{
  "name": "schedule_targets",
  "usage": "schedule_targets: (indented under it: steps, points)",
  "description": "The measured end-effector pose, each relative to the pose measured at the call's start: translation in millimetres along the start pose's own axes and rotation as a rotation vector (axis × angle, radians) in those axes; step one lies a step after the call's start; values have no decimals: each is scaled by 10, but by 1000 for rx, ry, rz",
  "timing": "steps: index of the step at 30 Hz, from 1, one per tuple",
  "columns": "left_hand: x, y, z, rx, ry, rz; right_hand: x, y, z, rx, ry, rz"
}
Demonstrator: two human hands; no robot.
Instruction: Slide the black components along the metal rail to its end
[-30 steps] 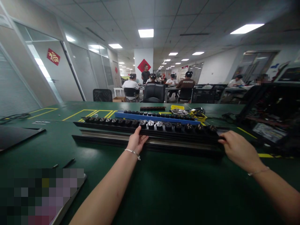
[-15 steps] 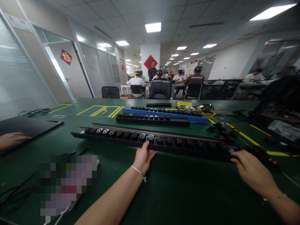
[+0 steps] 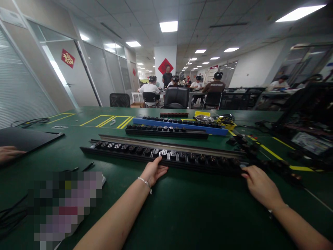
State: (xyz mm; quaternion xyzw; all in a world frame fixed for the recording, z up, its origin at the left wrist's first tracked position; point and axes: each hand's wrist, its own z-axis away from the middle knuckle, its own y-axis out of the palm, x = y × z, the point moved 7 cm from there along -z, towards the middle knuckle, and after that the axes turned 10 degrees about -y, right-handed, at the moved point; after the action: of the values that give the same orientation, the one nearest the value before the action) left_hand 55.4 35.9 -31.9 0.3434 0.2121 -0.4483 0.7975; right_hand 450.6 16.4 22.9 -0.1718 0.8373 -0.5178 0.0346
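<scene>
A long black power strip (image 3: 145, 160) with a row of round sockets along its channel lies across the middle of the head view. My left hand (image 3: 154, 171) grips its near edge around the middle, thumb on top and fingers underneath. At the strip's right end is my right hand (image 3: 260, 182), closed with thumb and fingertips pinching the end. Its fingertips are partly hidden. Just behind the strip, a long dark metal rail (image 3: 171, 145) runs nearly parallel to it.
Farther back lie a shorter black socket strip (image 3: 166, 132) and a blue channel (image 3: 215, 130) holding sockets. Loose black parts (image 3: 243, 145) are heaped to the right. A blurred-out pouch (image 3: 75, 205) and cables are at front left. Another person's hand (image 3: 10, 152) rests on a dark panel (image 3: 28, 140).
The power strip has come down a little toward the table, and more of the rail behind it shows. Both my hands have moved with it. The view has shifted slightly right.
</scene>
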Motion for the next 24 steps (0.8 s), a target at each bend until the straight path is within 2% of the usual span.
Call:
schedule_targets:
  steps: [5,11,14,18,21,24]
  points:
    - [-89,-47,-19,34,-65,-211,-65,118,-89,12,6,-7]
    - [-104,-64,-57,54,-138,-311,-191,306,-95,82,31,-63]
    - [-95,-55,-69,63,-148,-328,-205,332,-120,142,-13,-49]
    - [-91,-37,-74,72,-142,-343,-89,313,-197,237,-112,104]
    - [-82,-23,-74,88,-154,-372,88,267,-260,215,-163,205]
    - [-74,-9,-73,107,-154,-396,221,273,-284,220,-133,232]
